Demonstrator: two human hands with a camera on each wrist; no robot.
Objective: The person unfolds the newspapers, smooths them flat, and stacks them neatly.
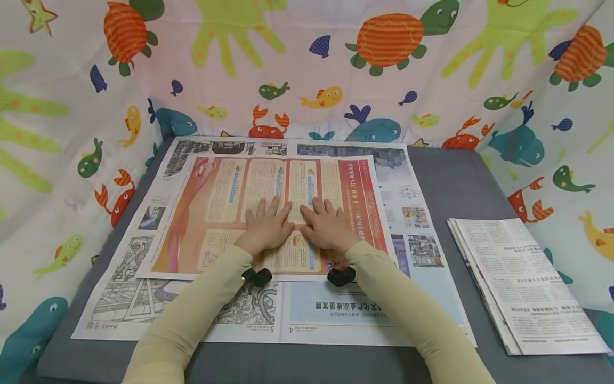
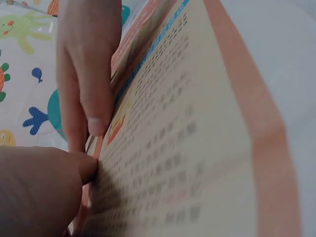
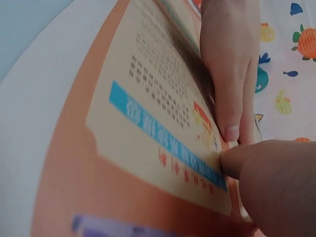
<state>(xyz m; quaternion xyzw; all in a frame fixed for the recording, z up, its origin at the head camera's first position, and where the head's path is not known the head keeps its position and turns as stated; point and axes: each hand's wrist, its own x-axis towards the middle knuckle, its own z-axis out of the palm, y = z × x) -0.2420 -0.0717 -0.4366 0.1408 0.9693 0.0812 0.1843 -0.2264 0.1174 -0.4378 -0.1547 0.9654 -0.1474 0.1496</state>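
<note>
Orange newspaper page (image 1: 268,184) lies beneath a person's left hand (image 1: 267,226) and right hand (image 1: 328,226), fingers spread, unclenched, atop larger newsprint (image 1: 307,298).

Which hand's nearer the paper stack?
Right. The right hand rests on the orange sheet, to the left of the stack and apart from it; the left hand is on the same sheet, farther away.

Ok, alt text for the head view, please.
The person's left hand and right hand rest, fingers spread, on an orange-and-cream printed sheet lying over a larger newspaper on a gray table. A folded stack lies to the right.
</note>
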